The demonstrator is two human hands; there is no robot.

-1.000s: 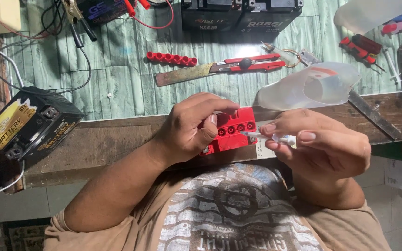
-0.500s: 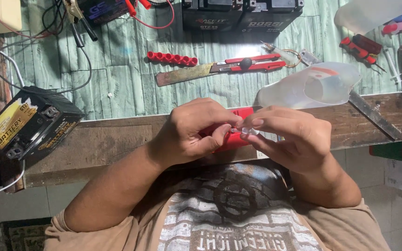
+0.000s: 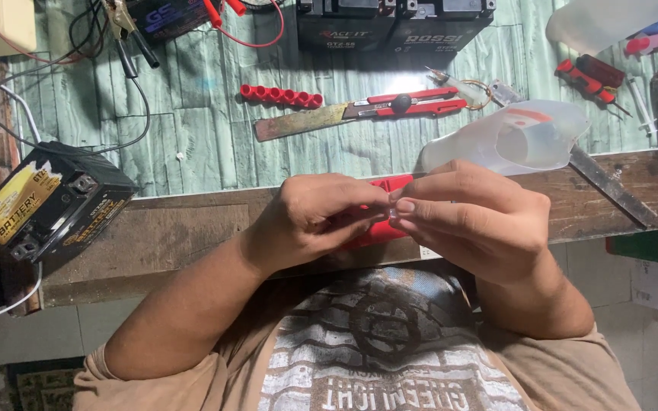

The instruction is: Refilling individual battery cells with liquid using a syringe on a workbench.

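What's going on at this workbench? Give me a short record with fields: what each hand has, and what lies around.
left hand: grips a red plastic block, mostly hidden by the fingers
right hand: fingertips meet the left hand's at the block, pinching something too small to tell
behind hands: clear plastic bottle lying on its side
bench: red utility knife, red cap strip
left edge: black battery
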